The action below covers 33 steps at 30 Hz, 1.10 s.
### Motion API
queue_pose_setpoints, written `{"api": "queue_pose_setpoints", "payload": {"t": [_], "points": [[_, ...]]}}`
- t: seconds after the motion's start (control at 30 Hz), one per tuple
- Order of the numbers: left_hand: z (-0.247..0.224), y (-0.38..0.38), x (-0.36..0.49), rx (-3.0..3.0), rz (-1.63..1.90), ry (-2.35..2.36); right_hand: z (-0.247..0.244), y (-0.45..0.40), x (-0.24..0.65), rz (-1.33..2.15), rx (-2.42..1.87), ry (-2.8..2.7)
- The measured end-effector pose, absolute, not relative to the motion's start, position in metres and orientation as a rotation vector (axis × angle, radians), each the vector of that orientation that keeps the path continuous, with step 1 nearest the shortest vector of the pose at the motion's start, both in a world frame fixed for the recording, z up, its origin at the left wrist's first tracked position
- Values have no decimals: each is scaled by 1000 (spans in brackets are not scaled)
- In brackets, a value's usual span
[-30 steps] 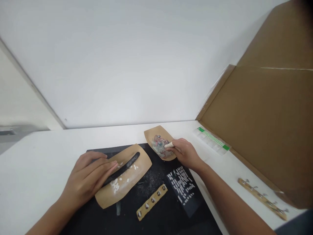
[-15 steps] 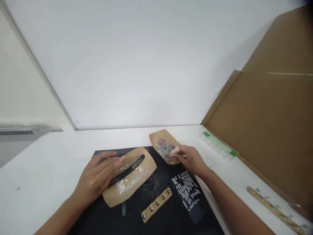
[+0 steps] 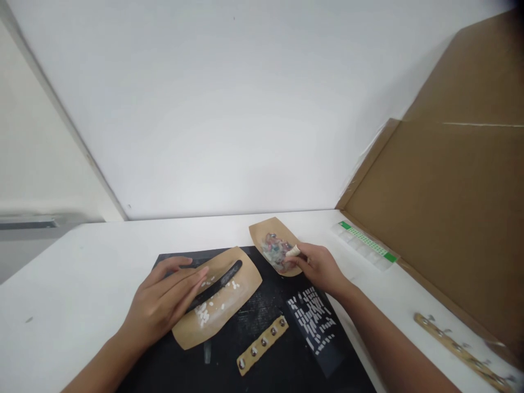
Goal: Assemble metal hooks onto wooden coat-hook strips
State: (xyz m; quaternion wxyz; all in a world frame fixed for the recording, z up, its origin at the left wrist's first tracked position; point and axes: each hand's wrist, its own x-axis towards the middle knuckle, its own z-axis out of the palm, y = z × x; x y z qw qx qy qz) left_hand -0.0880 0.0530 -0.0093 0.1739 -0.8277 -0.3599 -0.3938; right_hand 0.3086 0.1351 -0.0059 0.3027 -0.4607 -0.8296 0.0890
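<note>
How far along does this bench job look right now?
Looks done: white chips lie on the brown tray beside the dark strip. In hand: the left hand presses that strip flat; the right hand holds a white-tipped tool over the small tray of mixed bits. Left: the studded tan strip lies untouched.

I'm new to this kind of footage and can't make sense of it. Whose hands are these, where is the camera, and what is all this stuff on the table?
The view comes from a camera worn on a person's head, looking down at their own bare hands. The left hand lies flat on a brown paper tray holding a dark curved strip and small white bits. The right hand holds a small white-tipped tool over a second paper tray of mixed coloured bits. Both trays rest on a black mat on a white table, beside a tan studded strip. Cardboard stands at the right.
</note>
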Motion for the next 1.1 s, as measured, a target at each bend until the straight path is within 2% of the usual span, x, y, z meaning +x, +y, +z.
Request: {"api": "queue_pose_setpoints", "payload": {"t": [0.13, 0.3, 0.4, 0.7, 1.1], "points": [[-10, 53, -88, -2328, -1109, -1011, 0, 132, 305, 392, -1209, -2153], [-9, 54, -87, -2298, -1110, -996, 9, 126, 292, 917, -1138, -1745], [-9, 54, -87, -2287, -1106, -985, 16, 122, 286, 1110, -1045, -1490], [-14, 54, -90, -2293, -1112, -1043, 13, 120, 285, 1256, -901, -1335], [-15, 54, -93, -2313, -1117, -1056, 8, 120, 280, 1237, -919, -1110]]}}
